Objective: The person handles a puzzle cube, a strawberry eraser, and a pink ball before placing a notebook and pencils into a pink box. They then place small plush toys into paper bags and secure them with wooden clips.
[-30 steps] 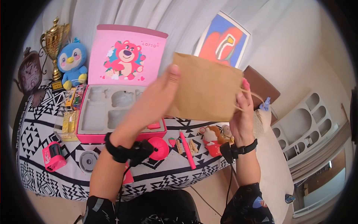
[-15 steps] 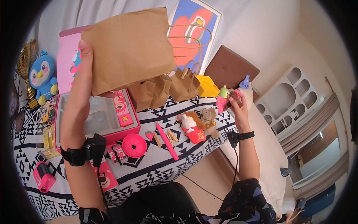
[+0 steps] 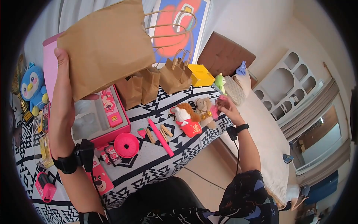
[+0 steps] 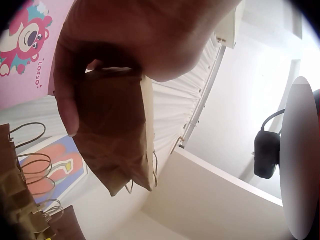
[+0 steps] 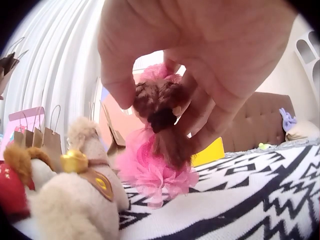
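In the head view my left hand [image 3: 63,80] grips a brown paper bag [image 3: 106,46] by its bottom end, raised over the box and tilted, its twisted handles pointing right. The left wrist view shows the fingers wrapped round the bag [image 4: 112,130]. My right hand [image 3: 232,112] pinches a small doll-like figure [image 5: 160,172] with brown tied hair and pink ruffles, low over the patterned cloth. Right beside it stands a beige plush animal [image 3: 204,112] with a gold bell. A brown-and-white plush [image 3: 188,120] in red sits to its left.
A pink box [image 3: 126,125] with a grey tray lies below the bag. Behind stand smaller paper bags [image 3: 175,78] and a yellow box [image 3: 201,75]. Clothespins [image 3: 166,130], a pink pen-like stick [image 3: 161,137] and a pink round dish [image 3: 126,145] lie in front. A bed [image 3: 257,127] adjoins at right.
My right hand has left the paper bag with the pink figure and come down beside the beige plush. My left hand has carried the bag up and left.
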Available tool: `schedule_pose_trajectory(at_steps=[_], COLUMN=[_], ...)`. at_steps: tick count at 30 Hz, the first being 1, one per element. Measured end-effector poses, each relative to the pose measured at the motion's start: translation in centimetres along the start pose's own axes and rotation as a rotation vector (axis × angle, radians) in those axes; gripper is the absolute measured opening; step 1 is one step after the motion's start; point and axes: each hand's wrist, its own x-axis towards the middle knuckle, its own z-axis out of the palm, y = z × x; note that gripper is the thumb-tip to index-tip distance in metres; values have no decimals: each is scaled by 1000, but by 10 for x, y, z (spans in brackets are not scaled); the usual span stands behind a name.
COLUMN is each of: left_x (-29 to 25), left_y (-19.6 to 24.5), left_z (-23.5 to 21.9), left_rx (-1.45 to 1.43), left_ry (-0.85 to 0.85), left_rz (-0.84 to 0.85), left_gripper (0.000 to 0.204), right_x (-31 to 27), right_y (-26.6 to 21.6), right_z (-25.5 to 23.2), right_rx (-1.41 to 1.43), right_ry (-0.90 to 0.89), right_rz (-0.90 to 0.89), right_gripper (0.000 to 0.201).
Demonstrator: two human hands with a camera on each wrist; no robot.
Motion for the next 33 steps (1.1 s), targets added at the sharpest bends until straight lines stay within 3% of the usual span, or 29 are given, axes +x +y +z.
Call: schedule_pose_trajectory(at_steps=[4, 11, 14, 21, 24, 29, 33], left_x=[1, 4, 1, -1, 4, 3, -1], left_y=[-1, -5, -2, 0, -5, -6, -2], left_z=[1, -2, 2, 5, -4, 5, 9], left_rx=[4, 7, 6, -6, -9, -28, -30], left_ry=[29, -17, 4, 35, -40, -24, -62], left_rz=[0, -15, 1, 9, -15, 15, 10], left_gripper=[93, 88, 88, 88, 89, 90, 89], right_x=[-14, -18, -18, -19, -23, -26, -22], right_y=[20, -3, 10, 14, 3, -13, -6], right_z=[6, 17, 13, 8, 11, 5, -3], right_rx=[-175, -170, -189, -92, -247, -8, -69], right_ry=[6, 65, 121, 48, 97, 164, 112], right_rz=[27, 134, 113, 112, 146, 119, 64], right_gripper=[63, 91, 99, 106, 107, 105, 101])
